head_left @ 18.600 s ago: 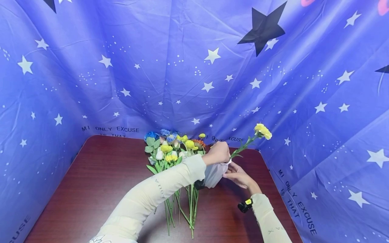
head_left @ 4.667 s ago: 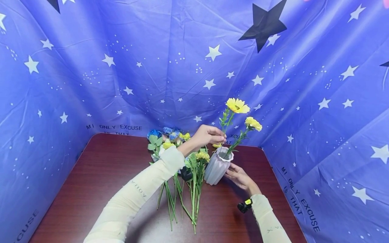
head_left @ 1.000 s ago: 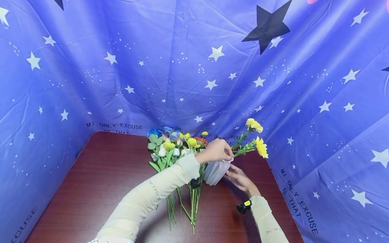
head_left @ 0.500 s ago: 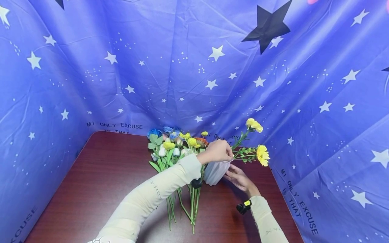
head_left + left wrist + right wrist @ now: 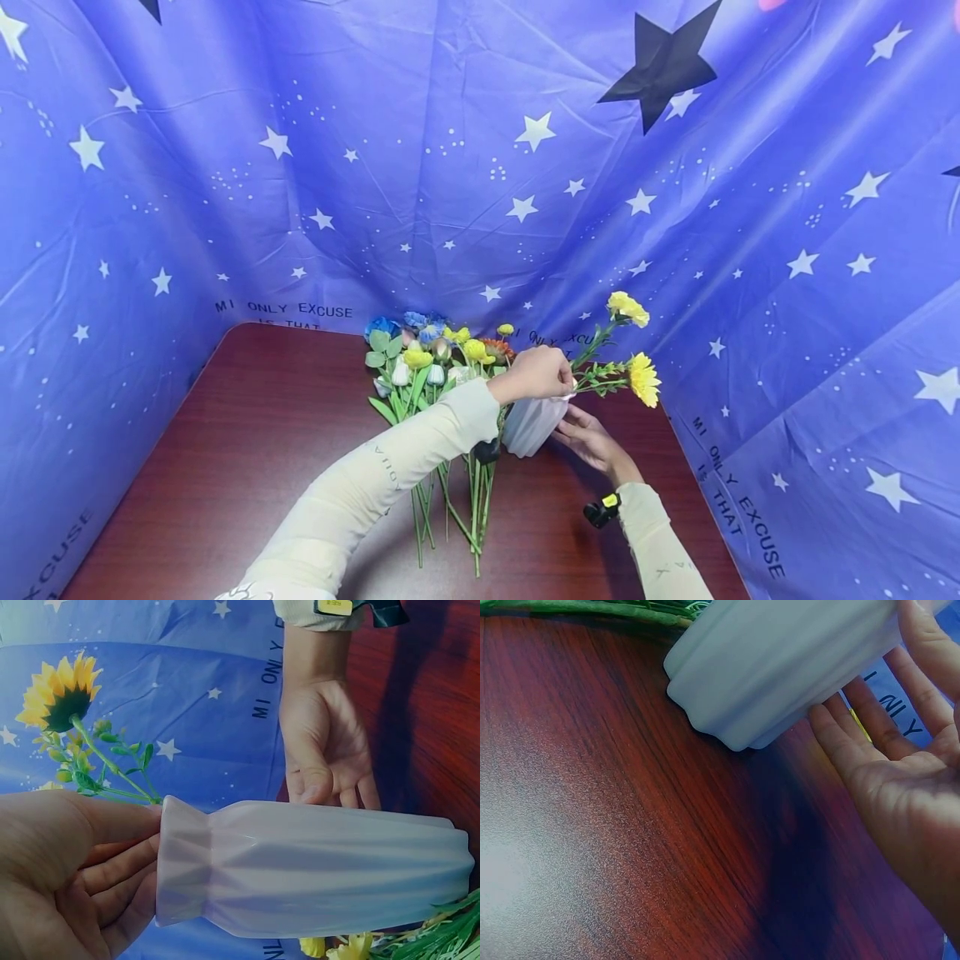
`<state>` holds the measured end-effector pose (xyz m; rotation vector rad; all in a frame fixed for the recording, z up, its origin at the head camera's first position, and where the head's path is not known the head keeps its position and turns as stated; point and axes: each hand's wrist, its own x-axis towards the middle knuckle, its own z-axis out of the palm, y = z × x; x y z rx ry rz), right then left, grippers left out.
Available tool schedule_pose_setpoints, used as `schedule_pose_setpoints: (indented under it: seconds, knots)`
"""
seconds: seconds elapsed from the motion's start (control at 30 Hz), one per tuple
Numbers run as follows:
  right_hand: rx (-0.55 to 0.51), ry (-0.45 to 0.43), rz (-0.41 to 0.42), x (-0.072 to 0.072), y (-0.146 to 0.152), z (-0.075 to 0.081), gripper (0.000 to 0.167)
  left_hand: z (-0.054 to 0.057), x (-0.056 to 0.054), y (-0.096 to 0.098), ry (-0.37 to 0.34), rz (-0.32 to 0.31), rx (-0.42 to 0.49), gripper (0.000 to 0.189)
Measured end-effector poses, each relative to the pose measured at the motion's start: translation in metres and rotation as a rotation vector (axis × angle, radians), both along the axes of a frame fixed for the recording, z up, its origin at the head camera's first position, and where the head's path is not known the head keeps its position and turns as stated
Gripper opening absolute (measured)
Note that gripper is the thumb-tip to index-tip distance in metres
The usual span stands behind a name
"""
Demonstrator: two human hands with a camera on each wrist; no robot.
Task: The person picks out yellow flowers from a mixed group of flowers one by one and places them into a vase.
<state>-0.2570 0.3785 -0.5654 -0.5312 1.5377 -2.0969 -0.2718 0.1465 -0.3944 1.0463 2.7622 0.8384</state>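
Got the vase (image 5: 534,429) on the bench (image 5: 210,467), just right of the loose flowers (image 5: 435,375); got the left hand (image 5: 538,372) curled at its mouth, pinching the sunflower (image 5: 643,379) by its stem; got the right hand (image 5: 592,440) loosely open, resting against the vase's side; can see another yellow flower (image 5: 627,309) poking out too.

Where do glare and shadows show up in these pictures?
Right wrist view: a bright glare patch on the table, lower left, and a dark shadow below the vase; left wrist view: dark shadow at upper right; head view: faint sheen low down.
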Motion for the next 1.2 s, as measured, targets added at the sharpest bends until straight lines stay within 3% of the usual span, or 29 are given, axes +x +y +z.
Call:
schedule_pose_setpoints:
  seconds: [0.3,1.0,1.2]
  knots:
    - [0.014,-0.004,0.000,-0.0010,0.0006,-0.0009,0.050,-0.0006,-0.0001,0.0002,0.010,0.001,-0.012,0.015]
    - [-0.047,-0.017,0.015,-0.0002,-0.0006,0.0001,0.054,-0.0064,-0.0066,-0.0059,-0.060,-0.026,0.192,0.008]
    - [-0.052,-0.005,0.025,-0.0011,0.0002,-0.0010,0.055,-0.0069,-0.0082,-0.0097,-0.183,-0.044,0.339,0.008]
